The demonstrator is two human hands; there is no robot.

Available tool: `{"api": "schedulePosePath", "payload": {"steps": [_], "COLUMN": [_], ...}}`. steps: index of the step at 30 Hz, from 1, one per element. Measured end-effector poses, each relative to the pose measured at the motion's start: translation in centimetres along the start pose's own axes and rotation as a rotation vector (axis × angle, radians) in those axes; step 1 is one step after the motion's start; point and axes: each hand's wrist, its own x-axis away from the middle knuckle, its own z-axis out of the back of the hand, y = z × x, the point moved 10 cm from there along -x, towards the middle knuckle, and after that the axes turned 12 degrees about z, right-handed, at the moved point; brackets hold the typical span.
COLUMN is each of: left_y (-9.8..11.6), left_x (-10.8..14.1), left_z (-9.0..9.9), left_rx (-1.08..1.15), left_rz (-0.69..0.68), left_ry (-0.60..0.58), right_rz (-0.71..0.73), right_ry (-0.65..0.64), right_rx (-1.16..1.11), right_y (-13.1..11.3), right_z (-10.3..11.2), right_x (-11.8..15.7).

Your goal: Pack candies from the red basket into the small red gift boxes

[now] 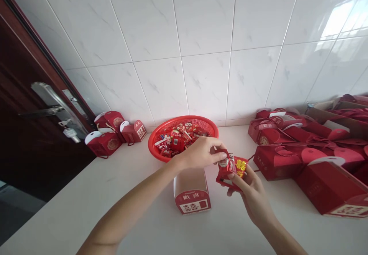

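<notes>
Pale tiled wall (204, 78) beyond the fingers (220, 156), window glare (342, 13) up to their right, white table (155, 234) beneath them, dark door (23, 140) with metal handle (53, 97) to their left

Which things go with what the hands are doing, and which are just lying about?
Seem to belong:
- red packets, in the left hand and right hand
- open box
- basket of packets
- red boxes on the right and left, which look alike in style

Just there:
- keys
- door

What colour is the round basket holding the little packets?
The round perforated plastic basket is bright orange-red, seen best in the head view.
</notes>
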Motion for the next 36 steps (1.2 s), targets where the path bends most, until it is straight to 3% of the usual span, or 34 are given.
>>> {"api": "schedulePosePath", "payload": {"steps": [3, 9, 14, 18, 21, 25, 28, 32, 36], "left_y": [0.3, 0.7, 1.7, 1.0, -0.2, -4.0, -10.1, -16.3, -19.5], "left_x": [-0.1, 0.1, 0.5, 0.1, -0.2, -0.4, -0.1, 1.0, 1.3], "left_z": [0.3, 0.2, -0.6, -0.5, 1.7, 7.9, 10.7, 11.0, 9.4], "left_rx": [-0.121, -0.169, -0.275, -0.183, -0.037, -0.071, -0.402, -0.534, -0.633], "left_rz": [-0.019, -0.035, -0.094, -0.011, 0.027, 0.122, 0.409, 0.569, 0.620], "left_ry": [0.153, 0.191, 0.267, 0.187, 0.121, 0.192, 0.129, 0.009, -0.068], "right_rz": [-0.008, -0.071, -0.072, -0.066, -0.062, -0.044, -0.042, -0.042, -0.036], "right_ry": [0.002, -0.027, 0.025, 0.063, 0.084, 0.119, 0.137, 0.142, 0.104], "right_rx": [-0.024, -0.143, -0.073, -0.064, -0.060, -0.050, -0.048, -0.049, -0.044], "right_y": [0.0, 0.3, 0.2, 0.2, 0.0, -0.7, -0.8, -0.7, -0.6], "right_z": [0.0, -0.5, 0.1, 0.6, 0.8, 1.0, 1.0, 1.1, 0.8], "right_x": [0.1, 0.4, 0.3, 0.3, 0.3, 0.1, 0.2, 0.4, 0.3]}}
